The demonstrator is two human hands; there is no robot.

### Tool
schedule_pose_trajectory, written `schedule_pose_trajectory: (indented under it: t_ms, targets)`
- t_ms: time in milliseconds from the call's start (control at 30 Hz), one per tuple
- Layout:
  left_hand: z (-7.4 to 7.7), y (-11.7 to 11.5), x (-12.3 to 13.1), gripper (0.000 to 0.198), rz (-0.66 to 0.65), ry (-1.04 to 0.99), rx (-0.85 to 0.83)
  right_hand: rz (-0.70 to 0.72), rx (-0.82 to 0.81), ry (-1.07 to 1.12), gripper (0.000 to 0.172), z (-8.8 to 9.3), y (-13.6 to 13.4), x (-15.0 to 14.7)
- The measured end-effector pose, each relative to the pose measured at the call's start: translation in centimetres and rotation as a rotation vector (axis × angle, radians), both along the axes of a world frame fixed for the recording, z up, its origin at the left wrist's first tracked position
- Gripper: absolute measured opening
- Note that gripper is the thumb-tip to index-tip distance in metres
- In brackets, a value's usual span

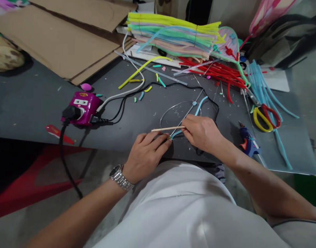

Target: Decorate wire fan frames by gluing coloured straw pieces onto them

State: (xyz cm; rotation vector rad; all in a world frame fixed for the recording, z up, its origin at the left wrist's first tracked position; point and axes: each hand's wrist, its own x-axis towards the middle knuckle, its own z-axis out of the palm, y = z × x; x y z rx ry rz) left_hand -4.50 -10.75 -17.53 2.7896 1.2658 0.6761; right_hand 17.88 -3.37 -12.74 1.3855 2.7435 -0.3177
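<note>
- Pinching the right end of the thin wooden stick, the right hand is closed on it, just below the frame's centre.
- The left hand grips the lower end of the blue pipe cleaner with its fingertips, right under the stick.
- The pipe cleaner runs along a wire loop on the dark table.
- A glue gun lies at right of the hands, and a purple power strip at left.

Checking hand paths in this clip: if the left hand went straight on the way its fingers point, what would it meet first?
Probably the blue pipe cleaner, whose near end lies at the fingertips of the left hand; just beyond is the right hand, holding a stick.
</note>
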Motion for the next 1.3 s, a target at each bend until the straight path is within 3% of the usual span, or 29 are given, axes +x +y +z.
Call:
schedule_pose_trajectory:
  t_ms: [600,933,1067,1300]
  targets:
    - [0.8,-0.6,1.3,0.027,0.079,0.036,-0.059,-0.033,-0.005,-0.004,0.02,0.0,0.0,-0.1]
    - [0.2,-0.6,1.2,0.027,0.069,-0.003,-0.056,-0.066,-0.005,0.011,0.018,-0.2,0.2,-0.4]
    - [-0.4,-0.6,0.6,0.031,0.057,-0.076,-0.03,-0.108,0.001,0.146,0.012,-0.3,0.1,0.0]
    - [-0.6,0.4,0.6,0.022,0.086,-0.183,-0.006,-0.202,0.182,0.518,0.015,1.1,-1.1,3.0]
